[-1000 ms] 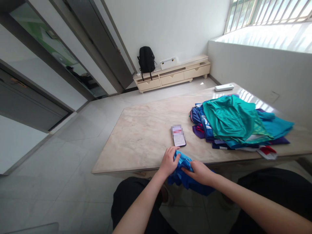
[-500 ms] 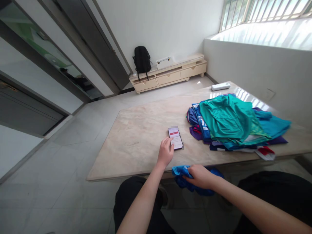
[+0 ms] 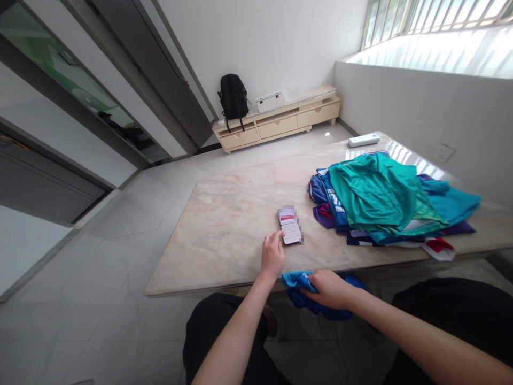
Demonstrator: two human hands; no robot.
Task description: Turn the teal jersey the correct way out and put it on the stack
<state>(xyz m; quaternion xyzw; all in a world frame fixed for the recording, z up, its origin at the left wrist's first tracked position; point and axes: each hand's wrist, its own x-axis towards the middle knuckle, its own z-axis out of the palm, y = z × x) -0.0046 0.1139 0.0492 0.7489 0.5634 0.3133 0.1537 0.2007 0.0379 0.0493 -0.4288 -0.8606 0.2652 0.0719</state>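
Note:
My left hand [image 3: 273, 255] rests on the marble table [image 3: 224, 224], its fingertips touching the near edge of a phone [image 3: 290, 226] that lies face up with its screen lit. My right hand [image 3: 327, 289] grips a crumpled blue garment [image 3: 300, 289] at the table's front edge, part of it hanging below the edge over my lap. A pile of teal, blue and purple clothes [image 3: 385, 200] lies on the table to the right of the phone.
A white remote [image 3: 363, 140] lies at the table's far right corner. A low cream cabinet [image 3: 276, 124] with a black backpack [image 3: 233, 98] and a white box stands against the far wall. Tiled floor spreads to the left; dark doors line the left wall.
My left hand let go of the blue garment and moved forward to the phone. My right hand kept the garment and drew it down to the table's front edge.

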